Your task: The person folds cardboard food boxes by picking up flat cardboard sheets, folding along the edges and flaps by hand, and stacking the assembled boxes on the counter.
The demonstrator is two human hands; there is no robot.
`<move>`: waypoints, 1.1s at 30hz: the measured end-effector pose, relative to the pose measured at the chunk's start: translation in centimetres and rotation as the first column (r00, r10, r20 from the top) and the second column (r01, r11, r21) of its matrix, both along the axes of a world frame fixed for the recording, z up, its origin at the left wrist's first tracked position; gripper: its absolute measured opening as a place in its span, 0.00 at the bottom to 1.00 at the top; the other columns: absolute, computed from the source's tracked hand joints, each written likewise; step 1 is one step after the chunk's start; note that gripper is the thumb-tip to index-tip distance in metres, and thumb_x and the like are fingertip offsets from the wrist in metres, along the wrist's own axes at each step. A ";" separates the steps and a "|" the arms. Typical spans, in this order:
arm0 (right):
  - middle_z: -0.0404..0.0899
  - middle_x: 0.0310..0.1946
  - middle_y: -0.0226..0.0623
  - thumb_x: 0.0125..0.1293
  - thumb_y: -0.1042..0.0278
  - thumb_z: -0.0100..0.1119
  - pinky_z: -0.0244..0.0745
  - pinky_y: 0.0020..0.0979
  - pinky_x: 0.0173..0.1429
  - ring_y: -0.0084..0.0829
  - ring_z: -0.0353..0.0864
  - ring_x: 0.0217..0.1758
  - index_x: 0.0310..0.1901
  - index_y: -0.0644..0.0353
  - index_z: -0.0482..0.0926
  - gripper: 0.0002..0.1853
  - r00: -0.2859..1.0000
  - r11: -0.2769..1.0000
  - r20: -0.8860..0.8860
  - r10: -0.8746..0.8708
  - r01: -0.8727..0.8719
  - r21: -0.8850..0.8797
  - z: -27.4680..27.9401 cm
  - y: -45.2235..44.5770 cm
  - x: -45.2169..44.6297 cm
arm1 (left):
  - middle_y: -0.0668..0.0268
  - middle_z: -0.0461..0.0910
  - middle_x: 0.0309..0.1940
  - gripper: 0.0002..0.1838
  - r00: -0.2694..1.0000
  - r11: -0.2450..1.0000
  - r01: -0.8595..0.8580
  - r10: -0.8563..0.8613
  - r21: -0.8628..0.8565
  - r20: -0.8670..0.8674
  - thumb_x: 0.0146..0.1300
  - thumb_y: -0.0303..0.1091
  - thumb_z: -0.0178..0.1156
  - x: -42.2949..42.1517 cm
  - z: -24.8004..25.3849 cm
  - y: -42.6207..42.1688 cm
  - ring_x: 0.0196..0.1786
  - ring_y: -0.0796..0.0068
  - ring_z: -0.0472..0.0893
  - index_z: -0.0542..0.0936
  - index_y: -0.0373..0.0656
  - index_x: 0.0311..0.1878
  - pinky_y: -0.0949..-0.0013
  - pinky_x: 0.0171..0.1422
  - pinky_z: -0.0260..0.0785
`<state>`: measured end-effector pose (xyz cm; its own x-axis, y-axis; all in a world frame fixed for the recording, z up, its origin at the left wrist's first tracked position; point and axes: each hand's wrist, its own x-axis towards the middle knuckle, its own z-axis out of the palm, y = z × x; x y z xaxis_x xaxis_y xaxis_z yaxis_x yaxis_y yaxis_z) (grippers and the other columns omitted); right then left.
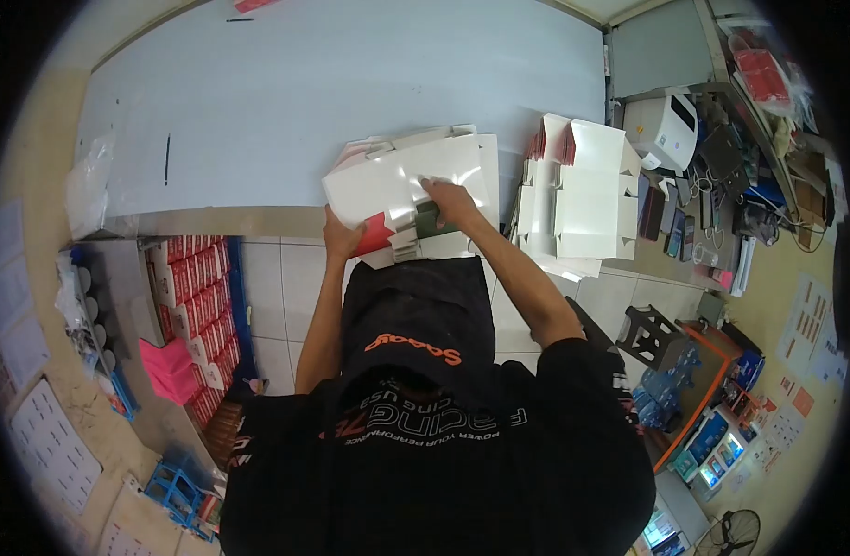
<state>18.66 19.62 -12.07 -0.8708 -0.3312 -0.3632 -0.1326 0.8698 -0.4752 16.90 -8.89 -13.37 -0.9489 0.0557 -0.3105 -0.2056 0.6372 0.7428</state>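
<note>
A stack of flat white cardboard box blanks (379, 176) lies at the near edge of the pale table, its front part over the edge. My left hand (342, 233) grips the stack's near left corner, beside a red panel (374, 232). On top of the stack rests my right hand (450, 204), its fingers bent over the white card next to a dark green panel (427, 219). Whether those fingers pinch a sheet is too small to tell. A second pile of white blanks (587, 190) with red edges lies to the right.
The pale table (351, 65) stretches away in front. At the right are a white printer (661, 130), several phones (675, 232) and cables. Red and white boxes (193, 296) stand on the left below, near a pink bag (168, 369). A dark stool (649, 335) stands at the lower right.
</note>
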 end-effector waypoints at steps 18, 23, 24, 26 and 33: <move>0.71 0.57 0.45 0.45 0.81 0.60 0.62 0.43 0.68 0.45 0.66 0.65 0.62 0.63 0.66 0.37 0.942 0.984 -0.289 -0.170 0.146 -0.101 3.9 5.6 10.7 | 0.51 0.76 0.56 0.25 0.970 0.909 -0.090 -0.013 0.407 0.244 0.70 0.38 0.55 -5.0 -0.8 -3.4 0.57 0.62 0.77 0.67 0.29 0.62 0.65 0.61 0.69; 0.71 0.58 0.44 0.49 0.78 0.60 0.61 0.42 0.70 0.44 0.65 0.67 0.63 0.60 0.65 0.35 0.967 0.971 -0.176 -0.183 0.149 -0.188 5.2 4.4 9.7 | 0.53 0.78 0.54 0.24 0.904 0.796 -0.355 0.159 0.490 0.397 0.71 0.38 0.53 -4.5 1.7 -1.9 0.54 0.66 0.78 0.68 0.31 0.63 0.65 0.59 0.69; 0.71 0.58 0.44 0.49 0.78 0.60 0.61 0.42 0.70 0.44 0.65 0.67 0.63 0.60 0.65 0.35 0.967 0.970 -0.178 -0.183 0.149 -0.190 5.0 4.5 10.0 | 0.54 0.79 0.52 0.24 0.941 0.876 -0.256 0.130 0.409 0.312 0.71 0.40 0.53 -4.0 1.8 -1.3 0.52 0.67 0.79 0.69 0.31 0.62 0.66 0.57 0.70; 0.70 0.59 0.43 0.51 0.77 0.61 0.60 0.43 0.70 0.43 0.64 0.68 0.64 0.59 0.65 0.35 0.964 0.992 -0.247 -0.099 0.077 -0.097 4.3 4.7 11.4 | 0.55 0.80 0.50 0.25 0.969 0.936 -0.164 0.093 0.311 0.229 0.71 0.43 0.54 -3.3 1.1 -1.3 0.50 0.68 0.80 0.70 0.31 0.61 0.67 0.56 0.71; 0.69 0.60 0.43 0.54 0.75 0.61 0.61 0.43 0.69 0.42 0.64 0.68 0.64 0.59 0.65 0.33 0.918 0.973 -0.323 -0.230 0.212 -0.090 3.9 5.1 11.6 | 0.53 0.73 0.58 0.30 0.820 0.651 -0.458 0.047 0.605 0.570 0.71 0.44 0.53 -2.1 -0.6 -2.5 0.57 0.62 0.77 0.62 0.31 0.66 0.61 0.60 0.72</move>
